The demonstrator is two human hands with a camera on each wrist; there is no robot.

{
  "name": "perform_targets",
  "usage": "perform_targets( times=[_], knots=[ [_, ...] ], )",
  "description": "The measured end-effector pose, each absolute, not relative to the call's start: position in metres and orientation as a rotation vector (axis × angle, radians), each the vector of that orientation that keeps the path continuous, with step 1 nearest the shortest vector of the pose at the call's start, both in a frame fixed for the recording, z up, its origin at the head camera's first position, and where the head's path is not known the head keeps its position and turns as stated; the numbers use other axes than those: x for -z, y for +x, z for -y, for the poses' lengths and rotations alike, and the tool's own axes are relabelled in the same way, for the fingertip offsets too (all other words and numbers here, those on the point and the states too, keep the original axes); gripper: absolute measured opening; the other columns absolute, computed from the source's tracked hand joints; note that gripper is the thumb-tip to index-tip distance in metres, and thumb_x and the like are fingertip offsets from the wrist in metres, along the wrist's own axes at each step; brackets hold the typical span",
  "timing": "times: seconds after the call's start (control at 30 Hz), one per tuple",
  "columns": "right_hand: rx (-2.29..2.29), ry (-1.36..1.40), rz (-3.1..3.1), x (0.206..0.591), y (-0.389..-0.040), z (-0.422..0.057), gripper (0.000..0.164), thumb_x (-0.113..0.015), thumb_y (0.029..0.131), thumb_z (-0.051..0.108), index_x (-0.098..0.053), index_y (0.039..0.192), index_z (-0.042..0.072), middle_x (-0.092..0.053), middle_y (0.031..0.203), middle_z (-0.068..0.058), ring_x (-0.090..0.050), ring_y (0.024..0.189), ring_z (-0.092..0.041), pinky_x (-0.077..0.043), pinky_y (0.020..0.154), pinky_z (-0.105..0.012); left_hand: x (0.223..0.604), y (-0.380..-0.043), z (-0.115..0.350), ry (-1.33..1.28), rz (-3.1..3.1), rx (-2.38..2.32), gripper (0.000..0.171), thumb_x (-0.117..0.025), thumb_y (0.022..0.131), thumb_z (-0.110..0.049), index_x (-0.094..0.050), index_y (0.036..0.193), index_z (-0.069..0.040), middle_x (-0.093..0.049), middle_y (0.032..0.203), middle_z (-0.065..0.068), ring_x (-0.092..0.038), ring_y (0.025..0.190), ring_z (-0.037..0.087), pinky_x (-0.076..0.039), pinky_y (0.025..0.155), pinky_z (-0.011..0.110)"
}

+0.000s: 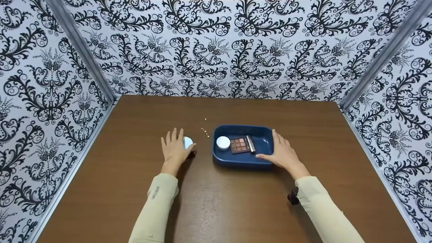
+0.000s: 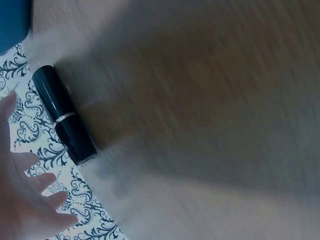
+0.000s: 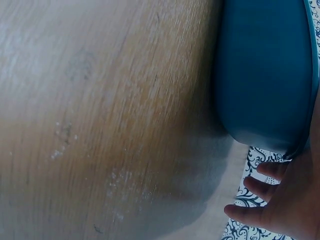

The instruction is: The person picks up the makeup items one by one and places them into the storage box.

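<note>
My left hand is held with fingers spread beside a round white thing, which it partly covers. Close by its thumb is a black lipstick tube with a silver band, mostly hidden in the head view. A blue tray sits right of that hand. Inside it are a round white jar, an eyeshadow palette with several brown and pink pans, and a slim metallic tube. At the tray's right end is my right hand, fingers extended along the outside and thumb over the front rim.
The brown wooden table is enclosed by black-and-white patterned walls at the back and both sides. Small pale specks show on the tabletop left of the tray. A dark wrist camera hangs under the right sleeve.
</note>
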State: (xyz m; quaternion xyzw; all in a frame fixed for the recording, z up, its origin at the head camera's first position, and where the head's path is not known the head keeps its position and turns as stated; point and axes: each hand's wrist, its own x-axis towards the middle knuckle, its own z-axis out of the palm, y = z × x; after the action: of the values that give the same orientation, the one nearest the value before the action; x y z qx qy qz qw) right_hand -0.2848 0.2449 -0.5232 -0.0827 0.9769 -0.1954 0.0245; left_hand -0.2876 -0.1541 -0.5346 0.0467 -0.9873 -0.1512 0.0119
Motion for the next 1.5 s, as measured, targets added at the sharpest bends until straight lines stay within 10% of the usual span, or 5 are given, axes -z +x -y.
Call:
perform_targets(
  times=[0.6,1.5],
  knots=[
    [0.644,-0.242,-3.022,0.5214,-0.2866,-0.2427,0.129,-0.073,0.073,0.070,-0.005,0.160,0.003,-0.023,0.162,-0.027,-0.027,0.144,-0.052,-0.033,0.111,-0.067,0.5326,-0.2863,0.1567,0.213,3.119,0.659,0.073,-0.071,0.089,-0.048,-0.048,0.148,-0.012,-0.038,0.158,0.017,-0.046,0.138,0.041,-0.047,0.104,0.057],
    [0.641,-0.193,-2.992,0.5231,-0.2856,-0.2423,0.128,-0.075,0.074,0.066,-0.001,0.161,0.007,-0.022,0.162,-0.026,-0.026,0.145,-0.052,-0.035,0.109,-0.069,0.5389,-0.2885,0.1576,0.201,3.016,0.720,0.063,-0.078,0.084,-0.029,-0.054,0.136,-0.002,-0.054,0.141,0.023,-0.056,0.125,0.043,-0.051,0.098,0.055]
  ],
)
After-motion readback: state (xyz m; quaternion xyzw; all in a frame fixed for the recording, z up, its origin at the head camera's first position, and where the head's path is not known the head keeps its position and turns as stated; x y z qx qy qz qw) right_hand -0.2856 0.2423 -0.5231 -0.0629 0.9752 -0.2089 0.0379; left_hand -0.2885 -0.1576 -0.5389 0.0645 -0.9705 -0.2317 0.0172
